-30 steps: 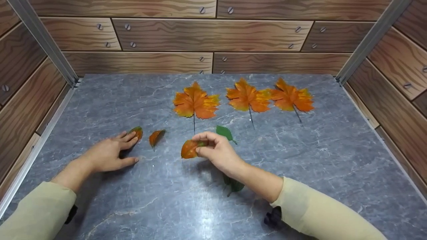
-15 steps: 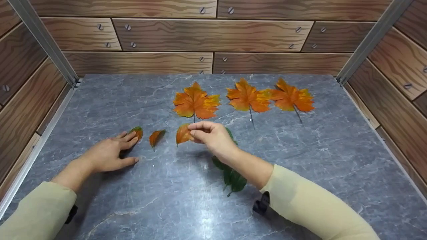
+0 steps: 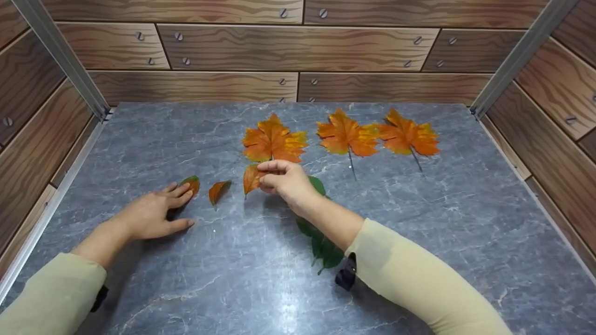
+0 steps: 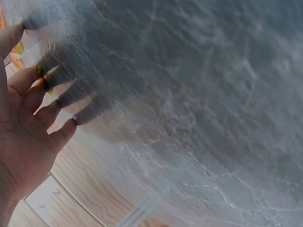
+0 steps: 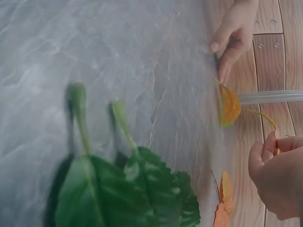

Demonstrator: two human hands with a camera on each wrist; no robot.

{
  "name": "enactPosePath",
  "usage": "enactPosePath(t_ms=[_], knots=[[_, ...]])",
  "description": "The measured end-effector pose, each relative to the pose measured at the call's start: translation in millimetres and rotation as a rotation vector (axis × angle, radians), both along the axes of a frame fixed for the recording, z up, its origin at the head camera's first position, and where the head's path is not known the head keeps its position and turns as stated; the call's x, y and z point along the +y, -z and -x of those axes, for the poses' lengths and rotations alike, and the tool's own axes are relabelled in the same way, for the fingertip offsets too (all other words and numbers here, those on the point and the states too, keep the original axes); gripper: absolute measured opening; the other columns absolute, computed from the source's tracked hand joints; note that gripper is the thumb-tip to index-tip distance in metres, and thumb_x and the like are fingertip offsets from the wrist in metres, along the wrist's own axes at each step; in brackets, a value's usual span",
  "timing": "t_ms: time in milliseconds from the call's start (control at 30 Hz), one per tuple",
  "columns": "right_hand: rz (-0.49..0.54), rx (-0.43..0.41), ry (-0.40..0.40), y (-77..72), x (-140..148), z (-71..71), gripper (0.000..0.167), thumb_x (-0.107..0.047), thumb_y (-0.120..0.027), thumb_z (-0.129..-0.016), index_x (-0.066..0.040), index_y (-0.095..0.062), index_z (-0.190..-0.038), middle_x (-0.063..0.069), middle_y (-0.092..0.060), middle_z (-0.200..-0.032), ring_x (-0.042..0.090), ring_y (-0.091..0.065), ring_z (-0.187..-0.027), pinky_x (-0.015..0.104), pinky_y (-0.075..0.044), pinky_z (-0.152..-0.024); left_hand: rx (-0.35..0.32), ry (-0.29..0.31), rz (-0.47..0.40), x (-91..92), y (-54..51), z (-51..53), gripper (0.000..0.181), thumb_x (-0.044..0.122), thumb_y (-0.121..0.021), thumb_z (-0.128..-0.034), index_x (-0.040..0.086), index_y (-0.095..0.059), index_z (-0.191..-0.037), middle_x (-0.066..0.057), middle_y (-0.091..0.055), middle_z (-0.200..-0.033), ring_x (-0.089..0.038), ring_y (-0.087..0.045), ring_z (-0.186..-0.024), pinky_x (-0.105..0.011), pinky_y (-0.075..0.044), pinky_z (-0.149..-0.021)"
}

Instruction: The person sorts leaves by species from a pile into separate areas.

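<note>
Between thumb and fingers, my right hand (image 3: 291, 186) pinches a small orange leaf (image 3: 252, 178), just below the stem of the left maple leaf (image 3: 274, 139). My left hand (image 3: 151, 214) lies with spread fingers on the table, its fingertips on a small orange-green leaf (image 3: 193, 185). A curled orange leaf (image 3: 219, 191) rests between the two hands. Several green leaves (image 3: 326, 249) lie under and beside my right forearm, partly hidden by it; the right wrist view shows these green leaves (image 5: 104, 194) close up.
Two more orange maple leaves (image 3: 347, 135) lie at the back right, their edges touching. The grey marbled table (image 3: 209, 288) is bounded by wood-patterned walls (image 3: 298, 51) and metal corner posts (image 3: 521, 60).
My right hand has carried the pinched orange leaf away from me and slightly left. More of the green leaves show beside the forearm. My left hand has stayed put.
</note>
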State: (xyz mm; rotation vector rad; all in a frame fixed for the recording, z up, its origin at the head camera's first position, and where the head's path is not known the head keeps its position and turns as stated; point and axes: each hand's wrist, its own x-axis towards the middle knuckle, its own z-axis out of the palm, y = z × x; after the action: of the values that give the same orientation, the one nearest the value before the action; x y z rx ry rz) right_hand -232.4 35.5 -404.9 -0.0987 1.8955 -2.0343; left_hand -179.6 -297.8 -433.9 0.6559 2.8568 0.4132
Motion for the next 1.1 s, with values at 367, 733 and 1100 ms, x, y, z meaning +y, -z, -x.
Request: enactPosePath(t_ms=[367,733,1100], knots=[[-0.123,-0.097,-0.071,12.4,-17,2.7,0.035,0.006,-0.07,-0.097,0.006,-0.07,-0.132,0.019,-0.07,-0.128,0.027,-0.074,-0.106,0.038,-0.06,-0.096,0.012,0.0,-0.012,0.1,-0.8,-1.2,0.078,0.055,-0.067,-0.1008,0.004,-0.049,-0.158,-0.017,-0.039,-0.166,-0.052,-0.034,-0.151,-0.072,-0.034,-0.115],[-0.161,-0.116,-0.107,12.1,-24,8.2,0.039,0.007,-0.07,-0.098,0.007,-0.066,-0.137,0.022,-0.068,-0.131,0.032,-0.073,-0.111,0.035,-0.059,-0.097,-0.016,-0.015,0.002,-0.1,-1.0,0.2,0.08,0.058,-0.066,-0.1009,0.006,-0.047,-0.159,-0.017,-0.037,-0.167,-0.052,-0.031,-0.152,-0.073,-0.033,-0.115],[-0.163,-0.13,-0.143,14.4,-27,11.3,0.045,0.007,-0.068,-0.099,0.009,-0.061,-0.143,0.025,-0.065,-0.136,0.032,-0.072,-0.115,0.036,-0.057,-0.1,-0.011,-0.017,-0.003,0.1,-0.2,0.1,0.08,0.057,-0.066,-0.1007,0.005,-0.048,-0.159,-0.017,-0.038,-0.167,-0.051,-0.032,-0.151,-0.072,-0.034,-0.115]])
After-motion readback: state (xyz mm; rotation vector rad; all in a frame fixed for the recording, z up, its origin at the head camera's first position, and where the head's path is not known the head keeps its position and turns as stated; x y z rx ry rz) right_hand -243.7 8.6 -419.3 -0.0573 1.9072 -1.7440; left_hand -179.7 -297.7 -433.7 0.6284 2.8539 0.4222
